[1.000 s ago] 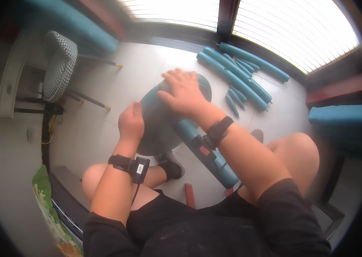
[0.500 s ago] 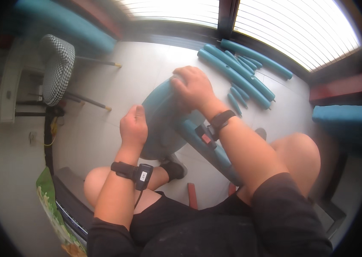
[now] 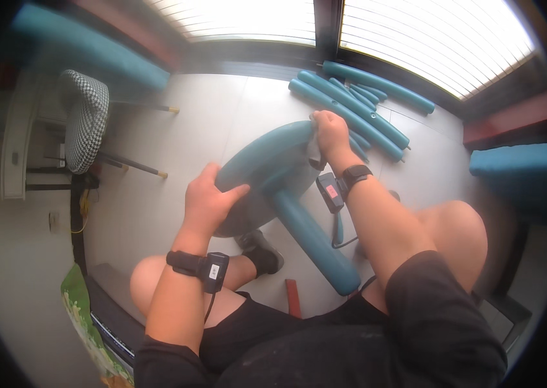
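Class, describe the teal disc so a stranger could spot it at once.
Below the bright window, loose teal poles lie on the floor. Down and left of them, the left hand grips a teal disc. Unlike the slim poles, it is broad and round, with a thick post slanting from it.

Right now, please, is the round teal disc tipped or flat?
Tipped: the round teal disc slants, its teal cylindrical post angling toward the lower right.

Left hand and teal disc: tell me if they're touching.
Touching. The head view shows the left hand at the left edge of the teal disc, its thumb lying over the disc's near face with no gap visible.
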### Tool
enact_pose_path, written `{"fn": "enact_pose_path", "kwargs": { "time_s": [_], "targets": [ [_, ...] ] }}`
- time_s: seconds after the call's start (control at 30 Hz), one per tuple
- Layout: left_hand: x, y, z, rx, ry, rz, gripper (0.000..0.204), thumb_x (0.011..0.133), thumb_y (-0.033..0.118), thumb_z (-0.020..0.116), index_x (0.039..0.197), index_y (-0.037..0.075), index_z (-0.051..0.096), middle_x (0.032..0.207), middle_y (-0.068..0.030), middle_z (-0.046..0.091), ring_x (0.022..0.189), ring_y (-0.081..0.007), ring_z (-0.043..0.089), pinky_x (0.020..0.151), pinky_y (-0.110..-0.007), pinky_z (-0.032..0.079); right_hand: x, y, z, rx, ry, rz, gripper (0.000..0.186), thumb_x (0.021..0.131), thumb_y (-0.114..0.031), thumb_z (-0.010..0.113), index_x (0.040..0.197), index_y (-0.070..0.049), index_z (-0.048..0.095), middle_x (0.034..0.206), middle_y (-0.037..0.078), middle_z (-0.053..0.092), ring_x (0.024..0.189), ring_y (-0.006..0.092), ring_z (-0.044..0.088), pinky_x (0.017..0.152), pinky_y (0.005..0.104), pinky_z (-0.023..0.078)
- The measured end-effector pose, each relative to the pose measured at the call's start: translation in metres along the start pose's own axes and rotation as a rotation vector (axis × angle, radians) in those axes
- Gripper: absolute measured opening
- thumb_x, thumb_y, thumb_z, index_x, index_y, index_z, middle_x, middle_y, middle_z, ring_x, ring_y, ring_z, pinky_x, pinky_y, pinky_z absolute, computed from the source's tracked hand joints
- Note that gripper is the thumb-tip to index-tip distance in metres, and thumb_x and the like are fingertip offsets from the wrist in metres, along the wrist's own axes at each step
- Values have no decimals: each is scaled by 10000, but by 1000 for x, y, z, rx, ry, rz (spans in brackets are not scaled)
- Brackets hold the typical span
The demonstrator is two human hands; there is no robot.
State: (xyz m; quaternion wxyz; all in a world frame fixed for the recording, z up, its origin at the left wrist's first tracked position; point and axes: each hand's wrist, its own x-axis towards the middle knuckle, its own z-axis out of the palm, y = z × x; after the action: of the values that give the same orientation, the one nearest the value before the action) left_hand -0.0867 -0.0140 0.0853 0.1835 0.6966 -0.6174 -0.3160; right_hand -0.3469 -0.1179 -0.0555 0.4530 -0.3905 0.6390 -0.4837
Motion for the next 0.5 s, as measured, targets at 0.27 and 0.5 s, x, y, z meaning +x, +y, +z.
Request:
{"fn": "enact_pose_path", "kwargs": {
  "time_s": [0.27,0.5],
  "targets": [
    [6,-17,22,-130,-67,28,512,755,298,882,1069,28,581,960,-164,735,871,-296,719,782,-405,567,3,-72,-27,-277,18,-307,371,914,-338,583,813,-6,714,798,219,687,779,425,647,738,475,517],
    [21,-34,28,-90,-199,-53,492,723,181,843,1127,26,609,1002,-163,721,923,-271,710,829,-392,570,-26,-111,-7,-700,103,-622,331,899,-347,608,783,-67,742,813,105,717,857,318,668,862,453,481]
  ]
}}
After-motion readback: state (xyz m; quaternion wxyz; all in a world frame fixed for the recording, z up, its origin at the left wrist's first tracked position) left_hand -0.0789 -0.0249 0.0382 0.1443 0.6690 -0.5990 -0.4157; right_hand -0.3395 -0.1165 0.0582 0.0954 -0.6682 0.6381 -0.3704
